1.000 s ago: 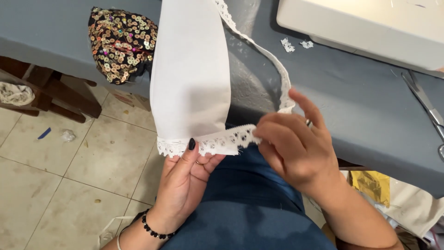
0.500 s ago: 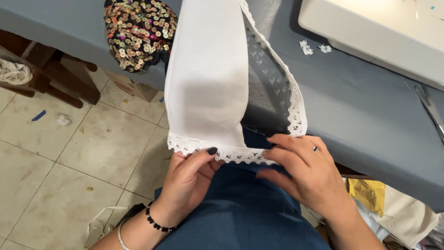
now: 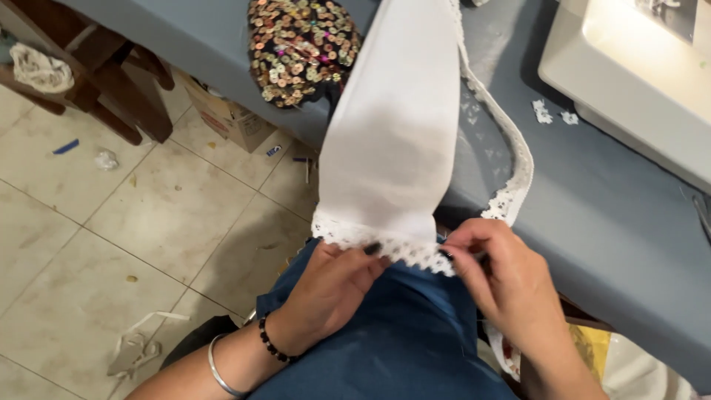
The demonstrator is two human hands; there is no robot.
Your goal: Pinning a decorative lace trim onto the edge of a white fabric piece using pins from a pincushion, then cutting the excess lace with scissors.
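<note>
A strip of white cloth [image 3: 392,141] hangs from the blue-grey table [image 3: 615,215] down over my lap. White lace trim [image 3: 370,238] runs along its lower edge and curves up the right side [image 3: 518,170]. My left hand [image 3: 333,285] pinches the lace edge from below, with a dark-nailed thumb on top. At the right corner of the lace edge my right hand [image 3: 503,278] grips the trim with curled fingers. Both hands are over my blue-clad lap [image 3: 400,341].
A sequined dark fabric piece [image 3: 300,48] lies at the table edge on the left. A white sewing machine [image 3: 637,67] stands at the back right, with small white scraps [image 3: 552,113] beside it. A cardboard box [image 3: 226,118] and wooden furniture legs [image 3: 111,81] stand on the tiled floor.
My right hand came down from the raised trim to the lower lace edge and closed on it. The view shifted, and the cloth now hangs straighter between both hands.
</note>
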